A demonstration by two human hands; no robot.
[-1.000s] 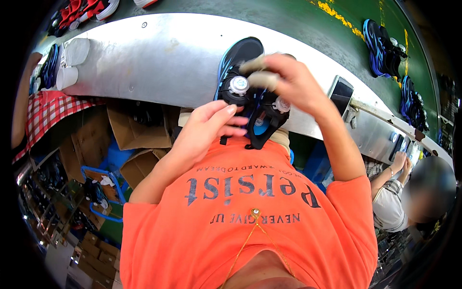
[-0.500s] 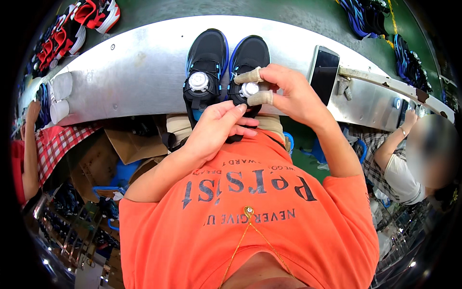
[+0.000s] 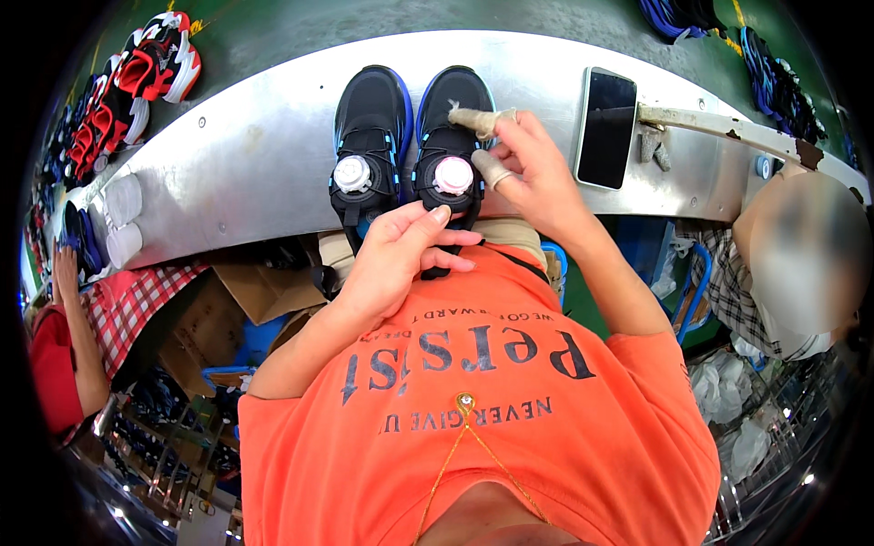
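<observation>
Two black shoes with blue soles stand side by side on the metal ledge (image 3: 237,173), toes pointing away. The left shoe (image 3: 369,136) carries a white round dial; nothing touches it. The right shoe (image 3: 451,136) has a pinkish dial. My right hand (image 3: 528,173), with tape wrapped on two fingers, grips the right shoe's side and top. My left hand (image 3: 396,259) rests at the heel of the right shoe, fingers stretched along its black strap.
A dark phone (image 3: 607,127) lies on the ledge right of the shoes, beside a rusty metal bar (image 3: 728,127). Red shoes (image 3: 137,82) and dark ones (image 3: 774,82) sit on the green belt beyond. Other people work at both sides; cardboard boxes (image 3: 264,291) lie below.
The shoe I held up in both hands has come down onto the ledge beside the other one. My view has shifted, bringing the pair to the middle.
</observation>
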